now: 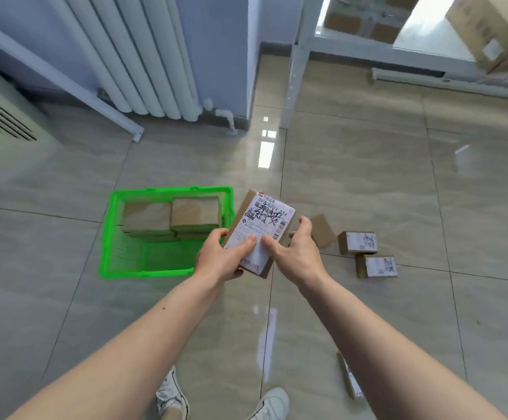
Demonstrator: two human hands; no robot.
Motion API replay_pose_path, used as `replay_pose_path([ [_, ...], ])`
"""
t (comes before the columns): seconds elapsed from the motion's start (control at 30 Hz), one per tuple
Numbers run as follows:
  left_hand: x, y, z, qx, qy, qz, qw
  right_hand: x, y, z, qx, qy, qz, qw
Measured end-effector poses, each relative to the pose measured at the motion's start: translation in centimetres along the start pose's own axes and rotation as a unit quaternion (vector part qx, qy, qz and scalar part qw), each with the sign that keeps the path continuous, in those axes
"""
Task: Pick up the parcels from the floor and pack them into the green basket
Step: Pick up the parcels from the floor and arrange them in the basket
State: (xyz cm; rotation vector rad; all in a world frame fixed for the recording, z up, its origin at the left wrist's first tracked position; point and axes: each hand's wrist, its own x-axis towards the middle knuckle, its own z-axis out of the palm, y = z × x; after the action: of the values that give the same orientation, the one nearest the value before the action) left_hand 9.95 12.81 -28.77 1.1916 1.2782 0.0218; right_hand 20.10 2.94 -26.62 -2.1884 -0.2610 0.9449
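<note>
Grey glossy floor tiles (368, 183) spread out under two white shoes (171, 395) at the bottom edge, with a thin parcel on edge (349, 378) just to their right. Above them the left hand (219, 259) grips the near left corner of a labelled cardboard parcel (260, 231), thumb on the label and fingers curled underneath. The right hand (295, 253) touches the parcel's right side with its thumb, its fingers spread and relaxed. The parcel is held in the air, just beside the right rim of the green basket (107, 237), which stands on the floor with brown boxes (171, 218) stacked in its far half and its near half free. Right of the hands, three small parcels (357, 242) lie close together on the floor. Beyond lie open tiles, then a white radiator (143, 56) and a shelf leg (295, 71).
</note>
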Motion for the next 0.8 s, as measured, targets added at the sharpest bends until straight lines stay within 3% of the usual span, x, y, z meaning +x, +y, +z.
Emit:
replay_pose_path([
  [0.37,6.8,-2.0,-17.3,-0.004,0.006,-0.045,0.999,1.5,-8.1,18.4,-0.005,-0.059,0.034,0.998],
  [0.8,19.2,-11.4,-28.2,0.170,0.059,-0.046,0.983,9.1,-5.6,36.2,-0.086,-0.155,0.047,0.983],
])
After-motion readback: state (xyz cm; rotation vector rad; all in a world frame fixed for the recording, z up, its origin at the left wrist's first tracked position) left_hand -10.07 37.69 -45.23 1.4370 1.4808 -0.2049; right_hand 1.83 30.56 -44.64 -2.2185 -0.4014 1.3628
